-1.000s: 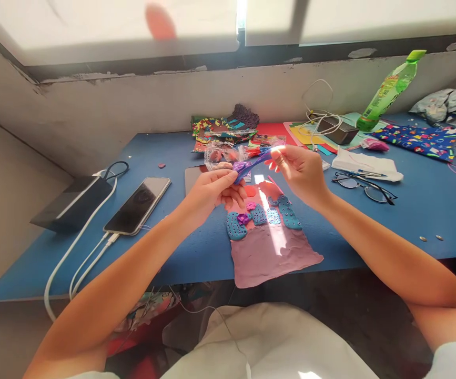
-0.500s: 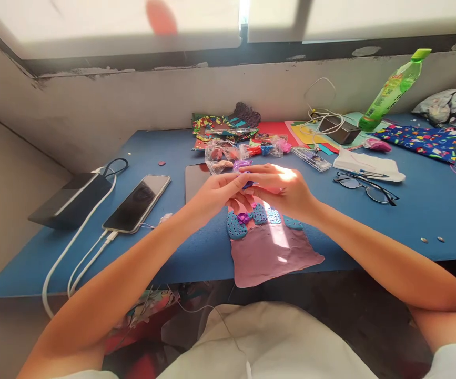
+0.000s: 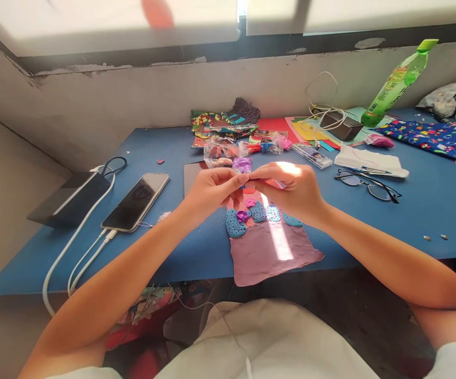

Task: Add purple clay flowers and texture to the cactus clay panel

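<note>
My left hand (image 3: 218,188) and my right hand (image 3: 291,185) meet fingertip to fingertip above the middle of the desk. Between them is a small blue piece (image 3: 243,184), mostly covered by the fingers; it looks like clay. Below the hands lies a flat mauve clay sheet (image 3: 267,250), its near edge by the desk's front. Blue dotted clay patches (image 3: 235,225) run across its upper part, with a purple clay flower (image 3: 242,216) and a pink flower (image 3: 250,202) among them. Just behind the fingers is a purple packet (image 3: 242,165).
A phone (image 3: 136,202) with cables and a black box (image 3: 76,200) are at left. Glasses (image 3: 367,185), white tissue (image 3: 370,160) and a tilted green bottle (image 3: 399,84) are at right. Clay packets (image 3: 222,151) and coloured paper lie behind the hands.
My right hand's fingers have drawn back and come together at the tips, so the two hands overlap less. More of the purple packet and the pink flower shows.
</note>
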The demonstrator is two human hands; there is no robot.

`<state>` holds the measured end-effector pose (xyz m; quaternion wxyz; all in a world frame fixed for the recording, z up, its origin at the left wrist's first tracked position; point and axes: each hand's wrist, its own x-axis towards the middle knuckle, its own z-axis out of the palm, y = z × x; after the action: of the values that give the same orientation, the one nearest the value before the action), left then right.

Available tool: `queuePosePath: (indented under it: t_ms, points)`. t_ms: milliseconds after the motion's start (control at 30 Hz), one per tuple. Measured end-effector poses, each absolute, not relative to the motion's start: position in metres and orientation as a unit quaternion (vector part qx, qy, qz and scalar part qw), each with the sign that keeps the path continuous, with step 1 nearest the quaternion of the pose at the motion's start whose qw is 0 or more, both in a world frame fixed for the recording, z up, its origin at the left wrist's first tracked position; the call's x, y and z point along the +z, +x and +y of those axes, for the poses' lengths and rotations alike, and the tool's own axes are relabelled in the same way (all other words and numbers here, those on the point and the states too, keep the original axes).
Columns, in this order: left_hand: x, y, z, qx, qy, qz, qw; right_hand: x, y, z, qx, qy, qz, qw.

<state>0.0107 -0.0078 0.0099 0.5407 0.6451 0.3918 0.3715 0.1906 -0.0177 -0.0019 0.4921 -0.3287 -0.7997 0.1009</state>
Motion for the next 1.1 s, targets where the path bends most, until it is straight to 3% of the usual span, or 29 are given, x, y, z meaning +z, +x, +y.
queuePosePath:
  t_ms: [300,400,533,733,1100]
  points:
    - [0.008,0.009,-0.003,0.420,0.602,0.381,0.563,0.004,0.204,-0.001,0.120,-0.399,-0.740,0.528]
    - [0.010,0.007,-0.002,0.422,0.576,0.399,0.575,0.005,0.208,0.002,0.075,-0.390,-0.743,0.538]
    - [0.010,0.008,-0.002,0.423,0.559,0.412,0.582,0.007,0.205,-0.007,-0.016,-0.344,-0.792,0.504]
    - [0.008,0.012,-0.009,0.362,0.600,0.342,0.626,-0.003,0.202,-0.009,-0.044,-0.276,-0.861,0.424]
    - [0.010,0.012,-0.010,0.368,0.644,0.379,0.554,0.004,0.205,-0.005,0.037,-0.298,-0.859,0.414]
